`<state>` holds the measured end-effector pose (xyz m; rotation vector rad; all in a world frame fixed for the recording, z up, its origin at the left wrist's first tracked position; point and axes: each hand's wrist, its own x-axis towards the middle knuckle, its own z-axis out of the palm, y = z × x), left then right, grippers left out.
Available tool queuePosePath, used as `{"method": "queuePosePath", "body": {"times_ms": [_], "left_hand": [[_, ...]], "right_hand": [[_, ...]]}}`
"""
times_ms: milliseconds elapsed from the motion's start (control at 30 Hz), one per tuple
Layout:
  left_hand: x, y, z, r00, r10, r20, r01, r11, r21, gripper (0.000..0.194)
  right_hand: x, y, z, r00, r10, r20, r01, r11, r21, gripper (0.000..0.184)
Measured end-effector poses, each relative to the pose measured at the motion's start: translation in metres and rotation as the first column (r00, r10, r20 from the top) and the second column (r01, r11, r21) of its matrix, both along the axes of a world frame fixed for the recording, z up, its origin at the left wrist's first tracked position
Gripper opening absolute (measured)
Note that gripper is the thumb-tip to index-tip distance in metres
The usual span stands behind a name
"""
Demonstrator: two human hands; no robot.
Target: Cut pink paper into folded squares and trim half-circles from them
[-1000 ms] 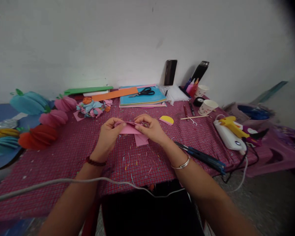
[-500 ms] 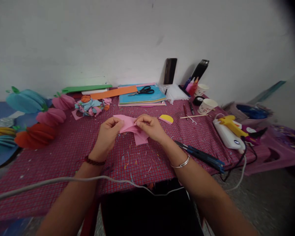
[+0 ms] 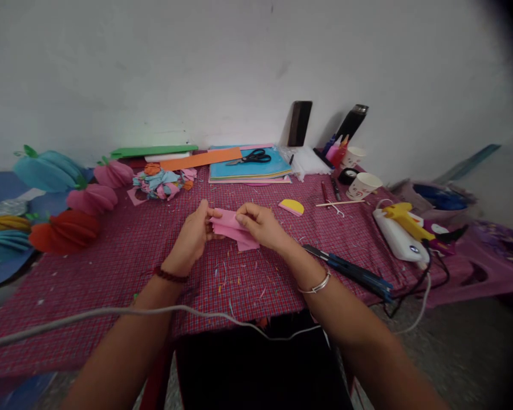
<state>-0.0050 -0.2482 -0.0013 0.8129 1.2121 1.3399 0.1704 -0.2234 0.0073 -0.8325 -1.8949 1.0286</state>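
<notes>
Pink paper [image 3: 231, 226] in folded layers is between my hands, just above the checked tablecloth [image 3: 154, 219]. My right hand [image 3: 260, 225] pinches its upper right part between thumb and fingers. At the paper's left edge, my left hand [image 3: 194, 230] has its fingers stretched out and touching the paper, with the thumb raised; part of the fingers is hidden. A lower flap of the paper hangs down toward the right. Close to my right hand lies a yellow and pink half-round paper piece [image 3: 291, 206].
Paper pumpkins [image 3: 64, 230] stand at left. Scraps [image 3: 162, 182] and scissors [image 3: 252, 157] on coloured sheets are at the back. A blue-black cutter [image 3: 350, 272], paper cups [image 3: 363, 187] and a yellow glue gun [image 3: 408, 221] are at right. A white cable [image 3: 171, 309] crosses in front.
My left hand has loosened its pinch and straightened its fingers along the paper's left edge. The paper's left part, spread upward before, is now folded down into a narrower stack.
</notes>
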Motion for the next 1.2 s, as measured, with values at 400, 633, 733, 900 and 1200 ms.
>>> {"method": "queuePosePath", "body": {"times_ms": [400, 633, 733, 900, 1200], "left_hand": [[-0.002, 0.005, -0.010, 1.000, 0.010, -0.026, -0.007, 0.995, 0.103, 0.081], [0.005, 0.000, 0.000, 0.992, 0.058, 0.111, -0.073, 0.988, 0.139, 0.038], [0.005, -0.001, 0.003, 0.974, 0.118, 0.192, -0.154, 0.970, 0.187, 0.032], [0.013, -0.001, -0.002, 0.978, 0.035, 0.204, -0.077, 0.977, 0.200, 0.032], [-0.019, 0.004, 0.003, 0.977, -0.106, -0.187, 0.145, 0.967, 0.209, 0.053]], "right_hand": [[0.004, 0.024, -0.014, 0.777, -0.431, -0.459, 0.188, 0.854, -0.484, 0.020], [0.010, 0.019, 0.000, 0.708, -0.418, -0.568, -0.005, 0.803, -0.596, 0.021], [0.008, 0.015, 0.003, 0.678, -0.380, -0.629, -0.087, 0.808, -0.582, 0.022], [0.001, 0.012, -0.001, 0.841, -0.268, -0.469, 0.052, 0.904, -0.424, 0.020], [0.010, 0.023, -0.009, 0.926, -0.233, -0.298, 0.133, 0.938, -0.318, 0.021]]}}
